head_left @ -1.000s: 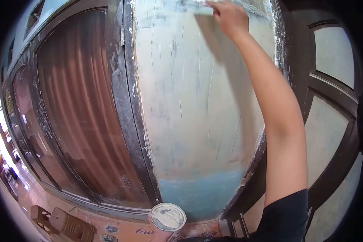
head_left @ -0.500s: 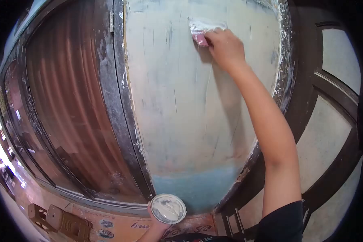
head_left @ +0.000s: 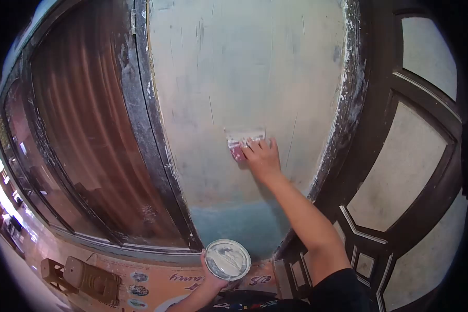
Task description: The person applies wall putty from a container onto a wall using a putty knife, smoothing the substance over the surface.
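1. Currently, on my feed, the right hand point(head_left: 263, 158) is at the middle of the scene, its fingers clamped on a scraper point(head_left: 237, 152) with a pinkish handle.
2. I see the scraper against the pale panel point(head_left: 244, 78), right of the dark frame point(head_left: 145, 119); white material coats its wide blade, which points to the far end.
3. Down at the near edge, I have the left hand point(head_left: 212, 281) holding a round tub point(head_left: 248, 262). Its visible fingers curl around the tub's left side; I cannot tell how the others sit, since the tub hides them.
4. Inside the tub I make out whitish paste point(head_left: 223, 262), smeared unevenly.
5. Between the tub and the scraper, I see a blue band point(head_left: 239, 223) across the panel's near end.
6. To the left, my view takes in a reddish-brown curtain point(head_left: 88, 130) behind glass and, nearer, brown stools point(head_left: 88, 278) beside an orange printed sheet point(head_left: 158, 291).
7. On the right I see a dark door point(head_left: 366, 229) with pale insets.
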`<state>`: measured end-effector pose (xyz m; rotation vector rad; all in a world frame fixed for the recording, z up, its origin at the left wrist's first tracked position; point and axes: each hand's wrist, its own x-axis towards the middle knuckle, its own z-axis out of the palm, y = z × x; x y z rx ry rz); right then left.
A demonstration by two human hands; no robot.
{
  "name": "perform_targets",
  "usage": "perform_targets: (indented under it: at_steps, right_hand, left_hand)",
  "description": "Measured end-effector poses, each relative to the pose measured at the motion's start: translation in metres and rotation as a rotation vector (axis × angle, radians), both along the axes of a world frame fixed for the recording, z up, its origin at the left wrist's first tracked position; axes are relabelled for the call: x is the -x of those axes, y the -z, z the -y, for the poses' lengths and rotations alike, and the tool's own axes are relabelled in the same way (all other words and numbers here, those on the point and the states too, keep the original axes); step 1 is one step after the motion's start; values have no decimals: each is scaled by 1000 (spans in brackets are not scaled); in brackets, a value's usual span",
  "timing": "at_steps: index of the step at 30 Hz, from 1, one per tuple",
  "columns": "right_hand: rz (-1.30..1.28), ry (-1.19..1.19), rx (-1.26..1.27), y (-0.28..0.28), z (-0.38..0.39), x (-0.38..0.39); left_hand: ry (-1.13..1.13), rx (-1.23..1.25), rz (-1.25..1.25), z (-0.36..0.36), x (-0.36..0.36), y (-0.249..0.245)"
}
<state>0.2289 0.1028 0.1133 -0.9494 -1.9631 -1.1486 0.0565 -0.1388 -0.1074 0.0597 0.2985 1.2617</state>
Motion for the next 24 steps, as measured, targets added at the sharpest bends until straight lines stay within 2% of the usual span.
perform_targets:
  at_steps: [4,6,8,9,10,12,13,17,24]
  right_hand:
    - [-17,32,118,86,11,-12]
    - [-32,33,292,133,12,-18]
    - [-24,33,334,169,19,-20]
    - [-13,37,375,187,23,-21]
    - [-14,33,374,205,27,-22]
    - [16,41,490,236,32,-23]
    - [16,38,488,248,34,-23]
    - [-14,44,545,264,36,-21]
    - [-39,38,578,241,52,-33]
  left_hand:
    - [-27,-4,76,16,7,8]
    - [-30,7,37,25,12,10]
    - [-87,-55,31,31,15,12]
    - [-47,-116,392,37,19,14]
    - [-50,-118,391,39,21,15]
    - [-61,-105,159,39,22,15]
    - [-136,-65,24,39,19,15]
    - [-146,-49,19,43,19,18]
    - [-167,-19,-10,38,15,12]
